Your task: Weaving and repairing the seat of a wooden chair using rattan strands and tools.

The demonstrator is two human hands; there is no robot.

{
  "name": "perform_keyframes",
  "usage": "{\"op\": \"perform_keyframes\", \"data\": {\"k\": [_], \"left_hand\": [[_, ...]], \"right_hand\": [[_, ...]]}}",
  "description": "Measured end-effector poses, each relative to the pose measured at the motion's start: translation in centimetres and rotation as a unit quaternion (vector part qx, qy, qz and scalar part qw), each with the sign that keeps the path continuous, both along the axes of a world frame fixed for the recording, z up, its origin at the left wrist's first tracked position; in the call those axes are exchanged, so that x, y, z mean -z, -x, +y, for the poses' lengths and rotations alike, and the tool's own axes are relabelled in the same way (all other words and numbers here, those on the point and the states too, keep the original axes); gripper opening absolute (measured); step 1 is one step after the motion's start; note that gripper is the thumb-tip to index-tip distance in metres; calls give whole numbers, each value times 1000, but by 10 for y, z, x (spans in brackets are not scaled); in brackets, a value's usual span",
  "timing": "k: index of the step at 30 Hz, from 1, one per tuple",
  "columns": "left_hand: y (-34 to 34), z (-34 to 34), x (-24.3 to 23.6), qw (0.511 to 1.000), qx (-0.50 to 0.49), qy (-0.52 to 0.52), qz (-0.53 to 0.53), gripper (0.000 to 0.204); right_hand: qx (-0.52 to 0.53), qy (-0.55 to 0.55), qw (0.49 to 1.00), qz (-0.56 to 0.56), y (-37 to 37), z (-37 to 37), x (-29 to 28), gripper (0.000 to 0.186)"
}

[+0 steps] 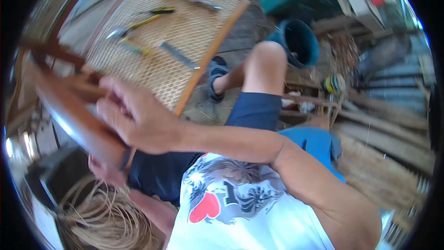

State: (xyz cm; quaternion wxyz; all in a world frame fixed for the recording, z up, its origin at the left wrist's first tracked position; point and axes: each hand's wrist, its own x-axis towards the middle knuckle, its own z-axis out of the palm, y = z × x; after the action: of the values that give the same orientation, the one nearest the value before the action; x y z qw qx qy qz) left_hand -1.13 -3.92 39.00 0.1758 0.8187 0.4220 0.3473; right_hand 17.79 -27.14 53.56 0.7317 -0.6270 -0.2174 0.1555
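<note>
Wooden chair frame (pixel 78 120): reddish-brown, glossy curved rail, tilted diagonally, left of frame; gripped from above and below. Woven cane seat panel (pixel 175 51): tan, upper centre-left.

The right arm crosses the body from the lower right, bent at the elbow, its forearm running leftward to the right hand (pixel 132 118), which lies knuckles up with fingers curled over and thumb side toward the body. The left hand (pixel 107 172) sits below it, mostly hidden; only its curled fingers show. The left forearm rises from the lower edge. One bare knee is bent ahead.
</note>
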Motion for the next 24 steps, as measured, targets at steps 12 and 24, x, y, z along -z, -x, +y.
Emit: {"op": "perform_keyframes", "data": {"k": [12, 24], "left_hand": [[-42, -253, -139, 857, 453, 244, 23, 22], [-151, -310, -107, 674, 597, 366, 233, 17]], "right_hand": [[-138, -74, 988, 12, 61, -184, 32, 33], [531, -101, 826, 159, 4, -385, 110, 18]]}}
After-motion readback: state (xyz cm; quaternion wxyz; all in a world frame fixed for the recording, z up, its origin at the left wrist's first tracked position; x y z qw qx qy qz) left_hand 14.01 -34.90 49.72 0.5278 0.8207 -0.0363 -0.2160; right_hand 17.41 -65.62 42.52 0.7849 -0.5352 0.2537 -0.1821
